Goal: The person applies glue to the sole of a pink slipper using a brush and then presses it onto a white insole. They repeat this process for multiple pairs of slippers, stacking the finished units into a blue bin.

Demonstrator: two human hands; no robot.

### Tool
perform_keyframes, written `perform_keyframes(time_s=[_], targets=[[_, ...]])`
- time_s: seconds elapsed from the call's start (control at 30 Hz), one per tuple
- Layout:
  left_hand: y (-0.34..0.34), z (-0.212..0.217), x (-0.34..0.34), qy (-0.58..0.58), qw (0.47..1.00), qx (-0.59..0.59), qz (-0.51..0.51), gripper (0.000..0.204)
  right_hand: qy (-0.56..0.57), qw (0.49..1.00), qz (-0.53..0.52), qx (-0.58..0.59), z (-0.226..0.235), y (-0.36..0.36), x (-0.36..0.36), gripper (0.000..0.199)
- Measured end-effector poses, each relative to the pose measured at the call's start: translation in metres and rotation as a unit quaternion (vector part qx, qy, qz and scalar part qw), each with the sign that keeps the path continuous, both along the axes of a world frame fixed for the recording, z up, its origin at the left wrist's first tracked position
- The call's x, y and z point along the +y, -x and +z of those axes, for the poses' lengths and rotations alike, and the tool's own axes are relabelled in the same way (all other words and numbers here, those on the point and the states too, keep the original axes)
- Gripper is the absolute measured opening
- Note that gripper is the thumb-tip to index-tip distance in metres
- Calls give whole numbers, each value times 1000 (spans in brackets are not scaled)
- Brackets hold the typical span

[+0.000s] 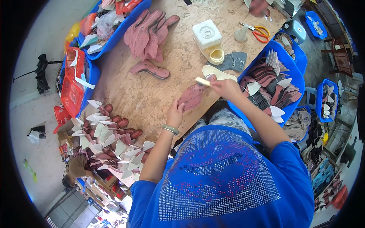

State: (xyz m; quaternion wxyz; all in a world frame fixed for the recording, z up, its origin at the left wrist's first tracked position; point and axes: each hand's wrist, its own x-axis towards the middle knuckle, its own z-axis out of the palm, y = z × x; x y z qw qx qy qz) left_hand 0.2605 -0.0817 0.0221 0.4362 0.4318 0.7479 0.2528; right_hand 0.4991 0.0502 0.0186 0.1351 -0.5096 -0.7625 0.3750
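Observation:
My left hand [175, 114] grips the forepart of a dusty-pink shoe insole [191, 97] over the near edge of the table. Its narrower heel end points away to the right, toward my right hand [226, 88]. Closed fingers of that hand hold a small pale-yellow brush [202, 81], which lies across the insole near the heel; its handle is mostly hidden. Just beyond sits a cream sole-shaped piece [216, 72]. A white container with a yellow cup-like mouth [216, 56] stands farther off, beside a dark grey sheet [232, 61].
Pink insoles [146, 36] are heaped at the far left, with one loose insole [150, 70] nearer. Orange-handled scissors [260, 34] lie at the far right. A blue crate [294, 99] of insoles stands on my right. Rows of insoles with white tips [110, 136] fill the left side.

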Motion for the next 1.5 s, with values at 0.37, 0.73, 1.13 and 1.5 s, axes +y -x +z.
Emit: perform_keyframes(time_s=[0.37,0.73,1.13,1.5], targets=[[-22,6,2,115,908,-320,245,15,146,974,-171,-32,-39,-50,-30,26],[-29,23,4,133,906,-304,263,31,224,943,-51,241,20,-18,-60,25],[-15,5,9,172,974,-136,58,25,-165,973,-28,-160,11,-30,75,20],[-29,21,7,157,914,-326,185,20,-208,936,95,-267,6,-14,109,17]])
